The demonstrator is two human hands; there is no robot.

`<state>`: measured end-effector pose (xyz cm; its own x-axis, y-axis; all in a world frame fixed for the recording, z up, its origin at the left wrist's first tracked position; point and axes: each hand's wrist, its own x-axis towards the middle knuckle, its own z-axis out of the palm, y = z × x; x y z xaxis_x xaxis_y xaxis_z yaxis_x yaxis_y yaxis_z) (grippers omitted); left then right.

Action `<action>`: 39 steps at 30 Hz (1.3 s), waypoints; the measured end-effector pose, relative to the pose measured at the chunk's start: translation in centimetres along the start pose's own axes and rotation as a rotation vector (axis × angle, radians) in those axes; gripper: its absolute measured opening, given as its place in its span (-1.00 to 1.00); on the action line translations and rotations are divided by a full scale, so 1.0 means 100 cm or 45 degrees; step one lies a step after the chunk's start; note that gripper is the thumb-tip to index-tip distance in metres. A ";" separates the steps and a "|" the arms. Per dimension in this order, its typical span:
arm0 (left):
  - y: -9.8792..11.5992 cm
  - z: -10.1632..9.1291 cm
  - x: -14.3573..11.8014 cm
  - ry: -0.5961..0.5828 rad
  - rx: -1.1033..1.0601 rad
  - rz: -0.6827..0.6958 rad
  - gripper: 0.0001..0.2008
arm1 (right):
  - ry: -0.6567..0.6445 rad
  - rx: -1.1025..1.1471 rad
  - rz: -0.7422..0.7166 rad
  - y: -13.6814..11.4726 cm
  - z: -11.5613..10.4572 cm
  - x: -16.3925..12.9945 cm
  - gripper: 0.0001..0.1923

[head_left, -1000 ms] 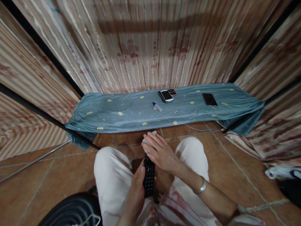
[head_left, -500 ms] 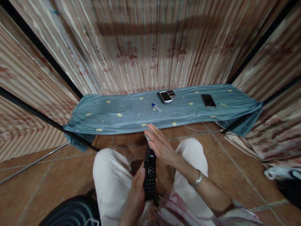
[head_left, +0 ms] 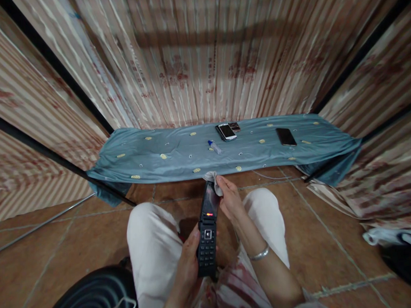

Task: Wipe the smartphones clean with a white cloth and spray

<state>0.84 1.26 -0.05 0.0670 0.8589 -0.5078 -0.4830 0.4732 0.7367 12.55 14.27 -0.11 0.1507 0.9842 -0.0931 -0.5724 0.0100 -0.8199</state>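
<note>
My left hand [head_left: 187, 262] is gripping an open flip phone [head_left: 207, 230]; my right hand [head_left: 230, 198] is pinching a cloth [head_left: 211, 176] against its screen, best wiped gently.

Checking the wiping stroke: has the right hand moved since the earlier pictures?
Yes. The right hand slid off the black keypad phone toward the blue patterned cloth.

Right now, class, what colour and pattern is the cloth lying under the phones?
Blue-grey cloth with small yellow motifs, clearest in the head view.

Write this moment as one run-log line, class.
left hand: holds open flip phone | right hand: presses white cloth at its screen edge | table: two phones, small bottle
</note>
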 end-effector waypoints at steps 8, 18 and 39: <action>-0.001 0.004 0.000 0.007 -0.043 -0.003 -0.32 | 0.289 0.318 0.073 0.006 0.005 -0.010 -0.66; 0.002 0.010 -0.003 0.069 -0.115 -0.010 -0.33 | 0.109 0.005 0.064 0.007 0.008 -0.035 -0.55; -0.004 -0.001 0.001 0.065 -0.063 0.053 -0.29 | -0.236 -0.599 -0.172 0.000 -0.009 -0.029 -0.61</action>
<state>0.97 1.19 -0.40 0.0018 0.8660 -0.5001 -0.5273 0.4258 0.7353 12.86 11.30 -0.39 0.0286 0.9948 0.0972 -0.1274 0.1001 -0.9868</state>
